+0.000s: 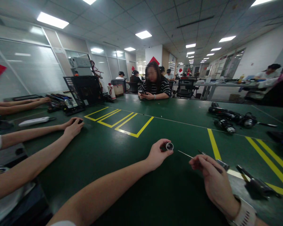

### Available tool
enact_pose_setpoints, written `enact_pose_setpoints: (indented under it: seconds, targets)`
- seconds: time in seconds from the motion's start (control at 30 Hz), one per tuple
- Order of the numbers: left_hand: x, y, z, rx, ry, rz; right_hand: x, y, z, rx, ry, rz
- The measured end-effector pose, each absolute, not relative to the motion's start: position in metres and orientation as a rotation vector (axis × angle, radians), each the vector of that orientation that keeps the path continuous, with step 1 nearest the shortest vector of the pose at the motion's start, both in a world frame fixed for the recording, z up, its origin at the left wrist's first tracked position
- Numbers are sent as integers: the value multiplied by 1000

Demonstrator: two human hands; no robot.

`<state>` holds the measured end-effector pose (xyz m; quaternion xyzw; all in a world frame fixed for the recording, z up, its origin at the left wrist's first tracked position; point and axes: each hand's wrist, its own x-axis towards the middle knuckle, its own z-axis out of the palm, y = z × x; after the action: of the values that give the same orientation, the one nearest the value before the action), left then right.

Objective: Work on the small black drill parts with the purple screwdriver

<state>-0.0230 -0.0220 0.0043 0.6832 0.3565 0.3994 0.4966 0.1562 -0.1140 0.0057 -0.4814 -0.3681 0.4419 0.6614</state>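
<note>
My left hand [159, 153] is closed around a small round metal part [169, 146], whose silver ring end and dark hollow face me. My right hand [212, 175] pinches a thin metal rod-like tool [185, 154]. Its tip points left toward the round part, with a small gap between them. The handle is hidden in my fingers, so its exact kind does not show. A silver cylinder end [223, 164] appears just beyond my right hand; whether it lies on the table or is in the hand I cannot tell. Both hands are above the green table [122, 166].
Dark metal parts [258, 185] lie to the right of my right hand. Black power tools [226, 117] rest at the back right. Yellow tape [127, 133] marks the table. A co-worker's hands [74, 125] rest at left, near a white device [34, 121]; another person [154, 83] sits opposite.
</note>
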Motion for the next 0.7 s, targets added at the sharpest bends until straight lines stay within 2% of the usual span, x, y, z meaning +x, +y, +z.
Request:
enact_pose_setpoints:
  seconds: [0.17, 0.4, 0.7]
  targets:
    - [-23, -19, 3, 1733, 910, 906, 166, -110, 20, -1051, -710, 965]
    - [-5, -12, 17, 1725, 848, 827, 194, -102, 68, -917, -502, 838]
    - [96, -18, 51, 2188, 781, 691, 236, -98, 103, -867, -296, 691]
